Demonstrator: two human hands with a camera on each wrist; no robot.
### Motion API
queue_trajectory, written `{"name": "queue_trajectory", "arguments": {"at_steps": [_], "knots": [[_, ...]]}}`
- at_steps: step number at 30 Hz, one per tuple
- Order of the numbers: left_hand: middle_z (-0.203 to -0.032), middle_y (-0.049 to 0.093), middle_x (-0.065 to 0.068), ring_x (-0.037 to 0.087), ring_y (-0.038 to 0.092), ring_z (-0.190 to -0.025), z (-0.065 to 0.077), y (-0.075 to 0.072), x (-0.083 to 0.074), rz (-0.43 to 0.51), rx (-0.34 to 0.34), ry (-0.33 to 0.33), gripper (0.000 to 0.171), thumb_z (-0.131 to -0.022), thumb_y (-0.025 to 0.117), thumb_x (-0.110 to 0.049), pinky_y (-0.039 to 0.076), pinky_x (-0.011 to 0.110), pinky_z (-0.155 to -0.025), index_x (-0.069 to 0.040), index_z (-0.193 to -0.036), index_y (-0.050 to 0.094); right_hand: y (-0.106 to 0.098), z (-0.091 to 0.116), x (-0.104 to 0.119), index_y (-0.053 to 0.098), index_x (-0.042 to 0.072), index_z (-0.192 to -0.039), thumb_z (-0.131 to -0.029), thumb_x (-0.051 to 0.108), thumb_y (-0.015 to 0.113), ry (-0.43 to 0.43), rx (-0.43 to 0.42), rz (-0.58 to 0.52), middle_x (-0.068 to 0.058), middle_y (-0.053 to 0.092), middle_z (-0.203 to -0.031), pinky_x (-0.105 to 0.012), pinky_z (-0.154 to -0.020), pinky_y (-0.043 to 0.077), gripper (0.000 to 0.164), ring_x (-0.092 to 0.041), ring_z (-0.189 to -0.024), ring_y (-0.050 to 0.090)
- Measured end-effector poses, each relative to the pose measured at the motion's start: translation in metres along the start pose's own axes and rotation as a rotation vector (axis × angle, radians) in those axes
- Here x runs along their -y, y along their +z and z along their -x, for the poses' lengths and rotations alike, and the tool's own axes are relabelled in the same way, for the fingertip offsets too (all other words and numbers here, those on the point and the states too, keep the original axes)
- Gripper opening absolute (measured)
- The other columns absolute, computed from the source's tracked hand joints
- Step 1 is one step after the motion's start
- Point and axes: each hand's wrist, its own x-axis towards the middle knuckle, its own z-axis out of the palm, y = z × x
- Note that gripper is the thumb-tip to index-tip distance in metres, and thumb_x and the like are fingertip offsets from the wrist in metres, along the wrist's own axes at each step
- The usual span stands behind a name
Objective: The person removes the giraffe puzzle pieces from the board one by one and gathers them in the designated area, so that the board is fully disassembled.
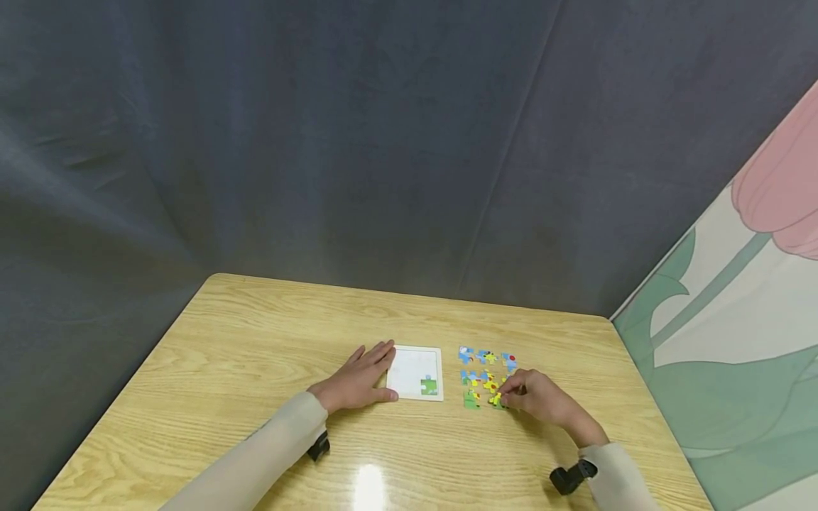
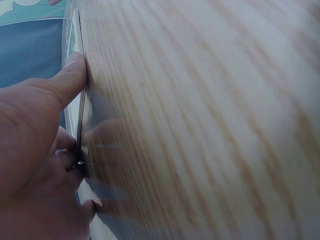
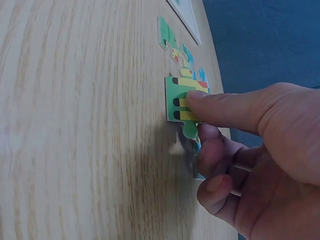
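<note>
A white puzzle tray (image 1: 407,365) lies on the table, with one green jigsaw piece (image 1: 429,387) in its lower right corner. My left hand (image 1: 359,380) rests along the tray's left edge, fingers spread and thumb at the lower corner; the left wrist view shows the thumb (image 2: 70,77) on the rim. To the right, my right hand (image 1: 540,399) pinches a green and yellow jigsaw piece (image 3: 175,95) with black-tipped stripes. Its thumb (image 3: 225,107) lies on the printed face and the other fingers are curled underneath. In the right wrist view the piece tilts up from the table.
Several loose jigsaw pieces (image 1: 466,355) in blue, yellow, red and green lie in rough rows between the tray and my right hand. The wooden table (image 1: 268,333) ends at a dark curtain (image 1: 358,177) behind, and a flower-printed cloth (image 1: 754,312) hangs on the right.
</note>
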Motion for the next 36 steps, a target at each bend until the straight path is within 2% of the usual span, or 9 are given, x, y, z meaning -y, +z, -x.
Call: {"name": "queue_trajectory", "arguments": {"at_steps": [7, 15, 22, 30, 36], "knots": [[-0.181, 0.009, 0.014, 0.034, 0.011, -0.170, -0.002, 0.002, 0.002, -0.017, -0.007, -0.005, 0.090, -0.106, 0.062, -0.049, 0.005, 0.060, -0.138, -0.001, -0.170, 0.021, 0.003, -0.001, 0.003, 0.078, 0.006, -0.101, -0.096, 0.008, 0.078, 0.015, -0.001, 0.010, -0.003, 0.068, -0.093, -0.020, -0.065, 0.046, 0.006, -0.003, -0.077, 0.052], [-0.182, 0.009, 0.014, 0.033, 0.011, -0.170, -0.003, 0.003, 0.002, -0.020, -0.007, -0.006, 0.090, -0.106, 0.062, -0.050, 0.004, 0.060, -0.138, -0.001, -0.170, 0.021, 0.005, -0.004, 0.006, 0.062, 0.003, -0.100, -0.092, 0.004, 0.082, 0.073, 0.001, -0.025, -0.003, 0.059, -0.089, -0.022, -0.063, 0.043, 0.021, -0.009, -0.077, 0.050], [-0.182, 0.008, 0.014, 0.033, 0.011, -0.170, -0.003, 0.004, 0.003, -0.023, -0.008, -0.001, 0.091, -0.106, 0.062, -0.051, 0.004, 0.060, -0.138, -0.001, -0.170, 0.020, 0.007, -0.003, 0.007, 0.067, 0.009, -0.091, -0.093, 0.006, 0.081, 0.069, -0.009, 0.035, -0.001, 0.063, -0.089, -0.021, -0.062, 0.042, 0.015, -0.008, -0.075, 0.050], [-0.182, 0.008, 0.013, 0.035, 0.010, -0.169, -0.005, 0.008, 0.009, -0.002, -0.026, 0.013, 0.094, -0.105, 0.062, -0.054, 0.003, 0.062, -0.137, -0.002, -0.170, 0.019, 0.009, -0.003, 0.008, 0.068, 0.009, -0.091, -0.093, 0.005, 0.080, 0.079, -0.025, 0.044, -0.001, 0.062, -0.091, -0.021, -0.062, 0.042, 0.013, -0.008, -0.076, 0.049], [-0.181, 0.009, 0.015, 0.036, 0.011, -0.169, -0.003, 0.005, 0.006, -0.004, -0.017, 0.009, 0.092, -0.105, 0.063, -0.051, 0.003, 0.063, -0.137, 0.000, -0.170, 0.021, 0.011, -0.003, 0.008, 0.068, 0.008, -0.091, -0.093, 0.005, 0.080, 0.069, -0.033, 0.047, -0.002, 0.062, -0.091, -0.021, -0.061, 0.041, 0.013, -0.009, -0.076, 0.049]]}}
